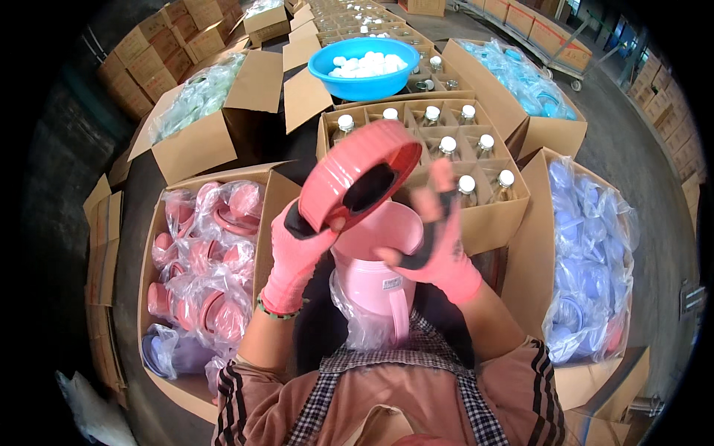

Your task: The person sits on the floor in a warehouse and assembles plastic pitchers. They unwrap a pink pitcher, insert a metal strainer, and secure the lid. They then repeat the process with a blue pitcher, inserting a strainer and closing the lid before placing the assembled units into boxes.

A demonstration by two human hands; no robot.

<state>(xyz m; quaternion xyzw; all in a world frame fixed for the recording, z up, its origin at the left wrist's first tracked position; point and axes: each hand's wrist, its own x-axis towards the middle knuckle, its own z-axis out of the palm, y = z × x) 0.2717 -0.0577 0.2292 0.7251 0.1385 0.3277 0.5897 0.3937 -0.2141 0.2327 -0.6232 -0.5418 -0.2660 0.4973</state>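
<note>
My left hand (297,245), in a pink glove with dark patches, grips a coral-red, lid-like round piece (361,175), tilted so its hollow side shows. Just below it a pale pink plastic jug (372,279) stands upright at my lap, its mouth uncovered and its handle toward me. Clear plastic bag film (362,327) hangs round the jug's lower part. My right hand (446,253), gloved alike, is at the right of the jug's rim with fingers apart and slightly blurred. Its thumb overlaps the rim; whether it touches is unclear. Nothing is in that hand.
Left stands a carton of bagged pink jugs (204,260); right, one of bagged lilac jugs (584,260). Ahead, a divided carton (491,215) holds white-capped glass bottles. Behind it a blue basin (364,88) contains white caps. Cartons of green (197,97) and turquoise (517,78) bagged goods flank them.
</note>
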